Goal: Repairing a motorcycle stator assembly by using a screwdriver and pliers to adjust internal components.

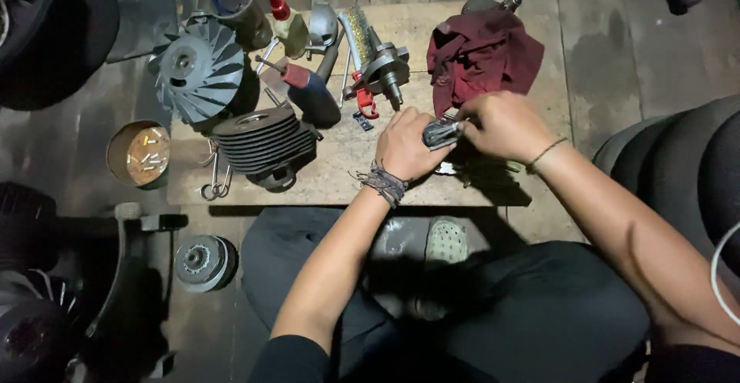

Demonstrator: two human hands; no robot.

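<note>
Both my hands meet over a low wooden board [331, 183] on the floor. My left hand [407, 146], with cord bracelets at the wrist, and my right hand [505, 125] together grip a small dark metal part [441, 132] between them. A dark red rag [482, 55] lies just behind my right hand. A crankshaft assembly [383, 65] stands behind my left hand.
A finned engine cylinder [266, 142], a grey cooling fan wheel [199, 68], a screwdriver [308, 90], bottles and a wire brush [356, 32] crowd the board's left. On the floor: a tin of small parts [139, 154], a round clutch part [202, 262], tyres at both sides.
</note>
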